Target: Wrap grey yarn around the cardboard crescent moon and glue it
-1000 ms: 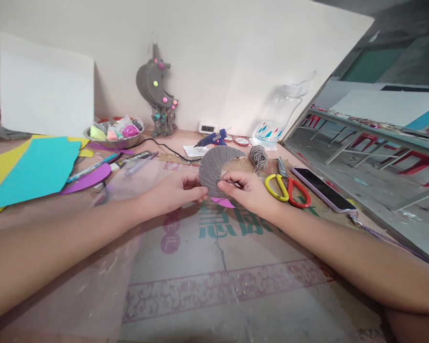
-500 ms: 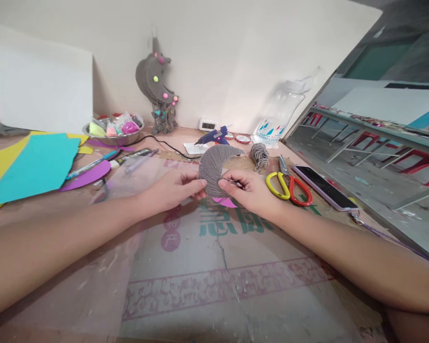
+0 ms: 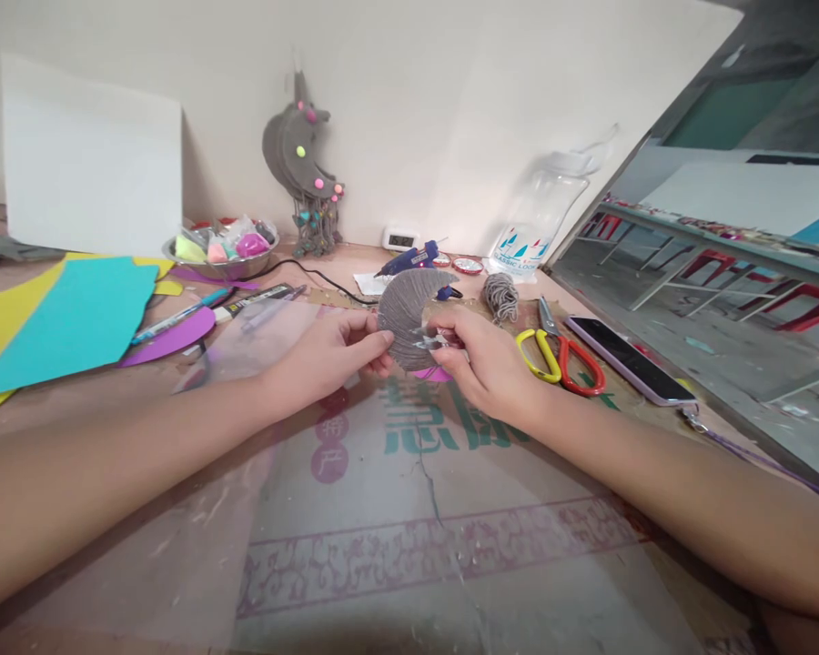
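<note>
A crescent moon wrapped in grey yarn [image 3: 404,317] stands in front of me, above the plastic-covered table. My left hand [image 3: 358,350] pinches its left edge between thumb and fingers. At the crescent's inner curve, my right hand [image 3: 474,355] has its thumb and fingers closed round something small and shiny, too small to make out. A bit of purple paper [image 3: 434,374] shows at the lower end of the crescent. Behind the crescent lies a blue glue gun [image 3: 409,259]. A ball of grey yarn [image 3: 500,297] lies beyond my right hand.
Scissors with yellow and red handles [image 3: 561,361] and a phone [image 3: 631,361] lie to the right. Coloured sheets [image 3: 61,323], pens and a bowl of clay bags [image 3: 222,263] are left. A finished moon hanging [image 3: 307,168] and a clear jug [image 3: 539,214] stand along the wall.
My right thumb has come off the crescent's face, and that hand has drawn slightly to the right and up. The left hand keeps its hold. The view has shifted slightly.
</note>
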Demonstrator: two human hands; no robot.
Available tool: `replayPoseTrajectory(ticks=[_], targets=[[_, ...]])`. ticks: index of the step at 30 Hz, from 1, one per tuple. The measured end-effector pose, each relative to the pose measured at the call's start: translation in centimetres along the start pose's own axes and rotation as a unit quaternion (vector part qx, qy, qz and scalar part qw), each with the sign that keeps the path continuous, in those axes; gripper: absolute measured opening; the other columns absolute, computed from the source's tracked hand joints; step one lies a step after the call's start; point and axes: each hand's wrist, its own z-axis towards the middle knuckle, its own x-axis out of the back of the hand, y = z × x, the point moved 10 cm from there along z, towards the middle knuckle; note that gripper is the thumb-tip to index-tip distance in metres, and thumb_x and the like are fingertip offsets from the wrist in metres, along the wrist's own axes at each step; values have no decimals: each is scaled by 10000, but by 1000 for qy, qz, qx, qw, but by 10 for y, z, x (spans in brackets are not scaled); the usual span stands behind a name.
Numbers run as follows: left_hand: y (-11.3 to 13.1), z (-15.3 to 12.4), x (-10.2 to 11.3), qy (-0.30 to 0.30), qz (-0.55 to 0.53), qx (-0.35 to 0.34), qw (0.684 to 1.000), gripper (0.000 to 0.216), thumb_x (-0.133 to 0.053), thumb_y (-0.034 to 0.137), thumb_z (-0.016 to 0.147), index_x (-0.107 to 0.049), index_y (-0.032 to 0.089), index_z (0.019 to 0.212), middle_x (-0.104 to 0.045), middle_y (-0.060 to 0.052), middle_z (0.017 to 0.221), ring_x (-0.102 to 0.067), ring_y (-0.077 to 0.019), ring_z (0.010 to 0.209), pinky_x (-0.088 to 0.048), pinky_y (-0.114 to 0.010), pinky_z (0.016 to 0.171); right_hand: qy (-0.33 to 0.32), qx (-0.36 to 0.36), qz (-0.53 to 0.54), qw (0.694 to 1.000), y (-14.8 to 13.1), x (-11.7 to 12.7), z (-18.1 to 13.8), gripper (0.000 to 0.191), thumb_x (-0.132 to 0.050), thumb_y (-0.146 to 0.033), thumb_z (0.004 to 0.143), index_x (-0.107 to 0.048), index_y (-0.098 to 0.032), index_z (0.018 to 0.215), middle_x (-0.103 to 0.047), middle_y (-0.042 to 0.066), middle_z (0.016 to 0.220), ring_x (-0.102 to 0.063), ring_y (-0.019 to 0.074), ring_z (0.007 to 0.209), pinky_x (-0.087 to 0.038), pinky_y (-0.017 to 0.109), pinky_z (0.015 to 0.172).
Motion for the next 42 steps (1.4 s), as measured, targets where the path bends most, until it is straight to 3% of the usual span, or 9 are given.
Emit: replayPoseTrajectory(ticks=[3,8,42], targets=[[3,-1,7,34,20,-4,999,252,-532,350,864,-527,167,692,-658,10,667,-621,-109,635,-469,-218,612,3,56,-95,994,-9,0,-1,280,-398,-367,955,-548,-142,1028,-632,95,875,-567,206,789,-422,315,678],[7,-4,12,62,39,-13,997,237,-527,351,858,-538,182,691,-682,3,686,-644,-125,661,-491,-233,630,14,80,-175,981,-11,-1,-2,250,-450,-354,941,-572,-145,1005,-651,71,860,-575,204,793,-424,307,688],[5,-5,8,53,24,-7,998,237,-531,353,859,-569,186,695,-688,7,689,-651,-126,666,-504,-232,640,-1,72,-190,979,-7,-5,-2,252,-449,-348,948,-592,-142,975,-638,51,815,-565,175,767,-375,284,662]])
